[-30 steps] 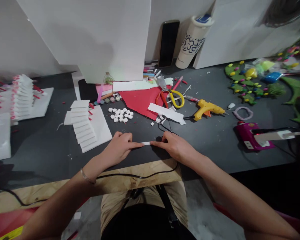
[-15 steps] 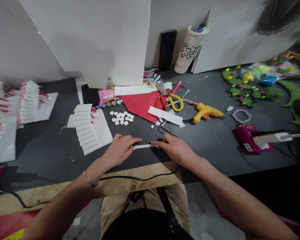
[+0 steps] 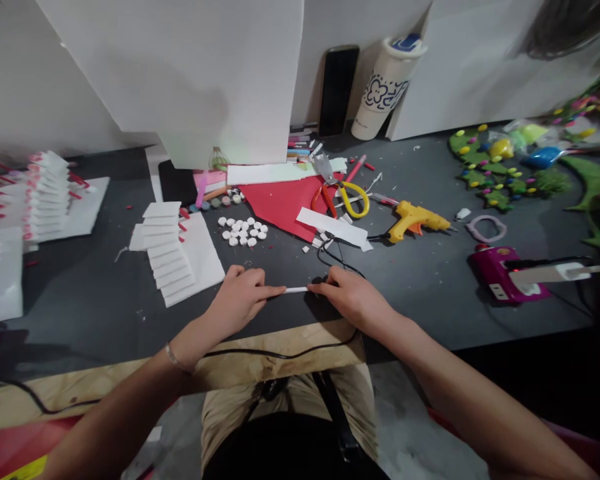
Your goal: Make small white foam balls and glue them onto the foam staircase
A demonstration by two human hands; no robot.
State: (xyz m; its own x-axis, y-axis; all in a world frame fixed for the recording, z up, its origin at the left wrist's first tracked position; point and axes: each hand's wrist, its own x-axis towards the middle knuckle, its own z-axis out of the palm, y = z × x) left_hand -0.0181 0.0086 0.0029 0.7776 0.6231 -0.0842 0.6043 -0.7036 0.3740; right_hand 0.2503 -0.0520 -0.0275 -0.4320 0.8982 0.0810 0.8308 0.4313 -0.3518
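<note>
I see the left hand (image 3: pixel 239 298) with its index finger laid down along the near end of the white strip (image 3: pixel 296 290); half a second ago that finger was pointing out beyond the strip, off it. Less of the strip now shows between the fingertips than in that frame, though slightly more than a second ago. The right hand (image 3: pixel 353 298) sits in almost the same place throughout.

The strip lies between my two hands, running straight from one index fingertip to the other, over the dark table (image 3: pixel 410 280) close to its wooden front edge (image 3: pixel 290 363). Each hand holds an end at the fingertips, the other fingers curled in; I can't tell how firmly either one grips, since the thumbs are partly hidden.

Just past the left hand, I have the stacked white cards (image 3: pixel 167 247). The white discs (image 3: pixel 243 231) sit beyond the strip, with the red sheet (image 3: pixel 275 200) behind them, and the yellow glue gun (image 3: pixel 415 219) lies beyond the right hand.
</note>
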